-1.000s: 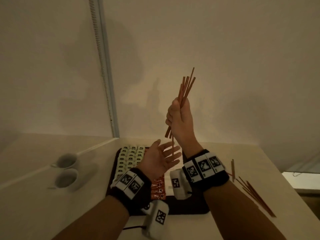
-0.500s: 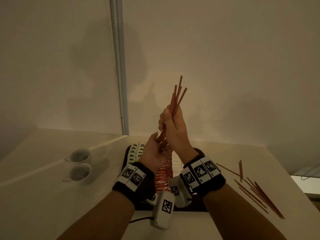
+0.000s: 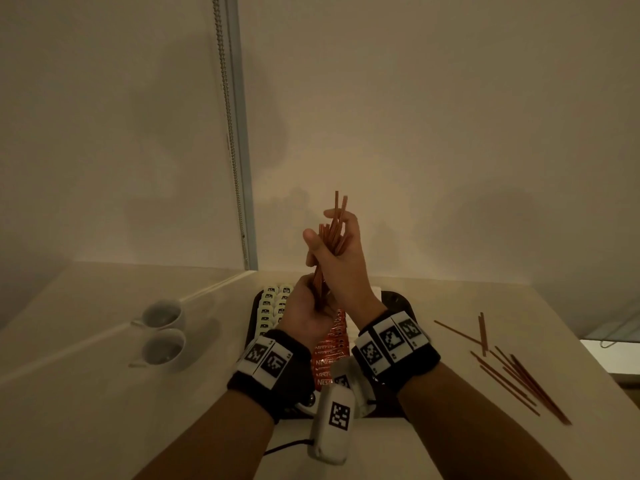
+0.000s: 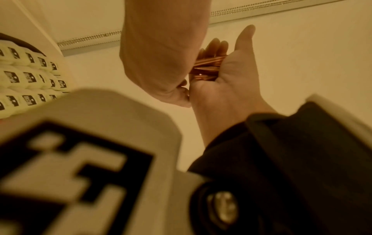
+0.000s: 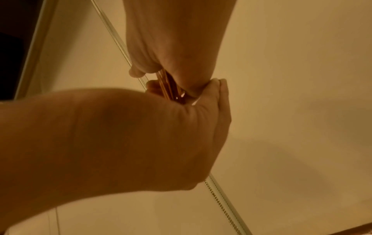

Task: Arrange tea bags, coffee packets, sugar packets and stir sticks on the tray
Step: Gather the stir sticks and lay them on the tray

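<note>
My right hand (image 3: pixel 337 261) holds a bundle of thin brown stir sticks (image 3: pixel 333 230) upright above the black tray (image 3: pixel 399 301). The sticks' lower ends stand in the cupped palm of my left hand (image 3: pixel 304 311), just below. In the left wrist view the left hand's thumb is straight and the stir sticks (image 4: pixel 208 66) lie against the palm. The right wrist view shows the stir sticks (image 5: pixel 167 87) between the two hands. On the tray lie rows of pale tea bags (image 3: pixel 273 304) at the left and red coffee packets (image 3: pixel 329 353) in the middle. My wrists hide the tray's right part.
Several loose stir sticks (image 3: pixel 512 375) lie scattered on the table to the right of the tray. Two white cups (image 3: pixel 162 332) stand on the table to the left. A wall and a window frame (image 3: pixel 242 168) rise behind the table.
My left hand rose from open and apart to under the bundle. The right hand lowered the sticks, so their lower ends now stand in the left palm.
</note>
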Tool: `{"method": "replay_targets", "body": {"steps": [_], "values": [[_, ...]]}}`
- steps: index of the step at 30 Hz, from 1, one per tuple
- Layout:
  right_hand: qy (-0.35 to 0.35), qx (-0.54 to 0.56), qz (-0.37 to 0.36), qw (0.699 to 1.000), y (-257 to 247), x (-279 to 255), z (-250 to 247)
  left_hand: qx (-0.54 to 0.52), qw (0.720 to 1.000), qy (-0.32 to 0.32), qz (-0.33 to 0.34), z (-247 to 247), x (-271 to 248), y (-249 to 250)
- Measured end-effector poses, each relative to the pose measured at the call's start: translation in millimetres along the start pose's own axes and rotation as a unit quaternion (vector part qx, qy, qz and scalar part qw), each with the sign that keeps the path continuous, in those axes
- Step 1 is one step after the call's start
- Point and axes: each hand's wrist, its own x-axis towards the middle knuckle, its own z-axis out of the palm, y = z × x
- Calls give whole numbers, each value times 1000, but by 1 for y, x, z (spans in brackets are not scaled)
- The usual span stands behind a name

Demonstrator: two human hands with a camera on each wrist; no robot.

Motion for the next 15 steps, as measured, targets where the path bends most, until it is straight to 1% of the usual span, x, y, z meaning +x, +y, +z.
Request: {"method": "replay_targets", "body": {"steps": [1,2,3,4,5,6,7,9,11,13,15], "values": [[4,3,4,1000,0,0,0,-36,999,3,-36,1,6,-1],[9,10,8,1000,0,1,1,-75,995,-25,-53,1,11,-1],[14,20,12,1000,-1,2,2,-109,991,-33,-63,1,14,0],[19,25,17,999,-1,3,2,-152,982,-71,-90,1,13,0],[19,22,24,999,1,4,4,-180,977,-61,-101,1,12,0],[14,14,30,999,2,5,5,-173,981,-38,-79,2,7,1],[10,9,36,999,3,5,6,-184,979,-44,-76,2,7,0],[5,16,48,999,4,7,7,-167,982,-29,-85,3,7,3],[2,14,41,999,3,9,6,-203,973,-45,-102,3,9,4],[2,-11,31,999,1,10,5,-211,971,-65,-93,2,12,3],[-4,-17,42,999,0,10,5,-203,973,-61,-91,2,13,3]]}}
